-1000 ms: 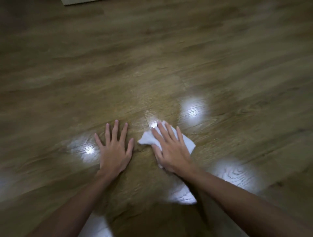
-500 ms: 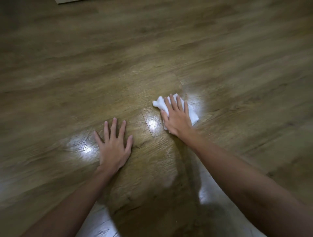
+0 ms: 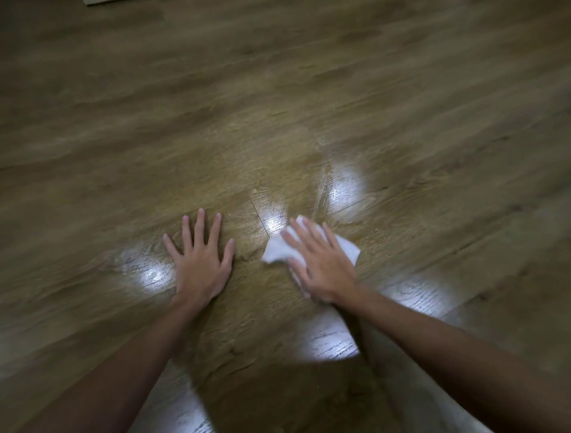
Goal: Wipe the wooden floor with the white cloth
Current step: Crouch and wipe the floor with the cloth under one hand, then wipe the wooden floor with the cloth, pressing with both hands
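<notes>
The white cloth (image 3: 278,251) lies crumpled on the wooden floor (image 3: 278,108) just right of centre. My right hand (image 3: 321,262) presses flat on top of it with fingers spread, so only the cloth's left and right edges show. My left hand (image 3: 200,256) rests palm down on the bare boards a little to the left, fingers apart, holding nothing. A damp, shiny streak runs on the boards beyond the cloth.
Brown planks fill the whole view, with bright lamp reflections (image 3: 343,188) around the hands. A pale edge of some object (image 3: 99,2) shows at the top left border. My shadow darkens the floor at the bottom centre.
My right hand has pulled the cloth back towards me from its farther position half a second ago. My left hand has stayed planted in the same spot.
</notes>
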